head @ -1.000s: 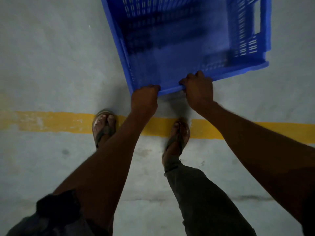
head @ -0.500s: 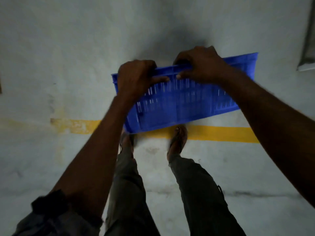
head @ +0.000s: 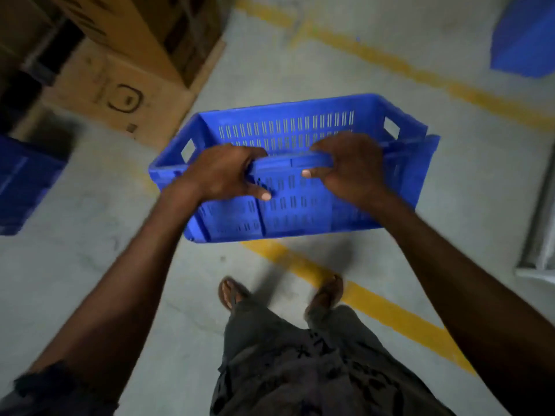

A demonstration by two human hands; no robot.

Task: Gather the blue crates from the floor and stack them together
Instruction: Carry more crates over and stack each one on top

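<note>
A blue slotted crate (head: pixel 288 214) hangs in the air in front of me, upright and level, above the floor. My left hand (head: pixel 222 172) is closed over its near rim on the left. My right hand (head: pixel 348 166) grips the same rim a little to the right. A second blue crate (head: pixel 21 184) rests on the floor at the left edge. Part of a third blue crate (head: pixel 525 40) shows at the top right corner.
Brown cardboard boxes (head: pixel 120 76) stand stacked at the top left. Yellow lines (head: pixel 375 310) cross the grey concrete floor. A pale metal frame (head: pixel 540 235) lies at the right edge. My sandalled feet (head: pixel 231 292) stand below the crate.
The view has swung round to a new part of the floor with boxes and other crates. The held crate has tipped from near vertical to level, both hands still on its rim.
</note>
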